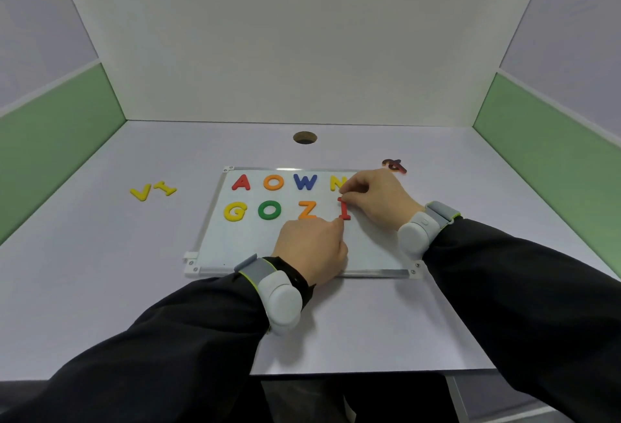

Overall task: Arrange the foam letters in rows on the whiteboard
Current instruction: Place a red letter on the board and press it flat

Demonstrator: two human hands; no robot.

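Observation:
A whiteboard (242,247) lies flat on the table. Its top row reads red A (241,182), orange O (276,182), blue W (305,181) and a yellow N (337,182), partly covered by my right hand. The second row holds yellow G (235,211), green O (269,209), orange Z (307,209) and a red I (343,208). My right hand (376,199) pinches the top of the red I. My left hand (311,247) touches its bottom end with fingertips.
Two loose yellow letters, V (141,192) and I (165,188), lie on the table left of the board. A small pile of dark letters (394,165) sits past the board's far right corner. A round hole (304,137) is in the table near the back wall.

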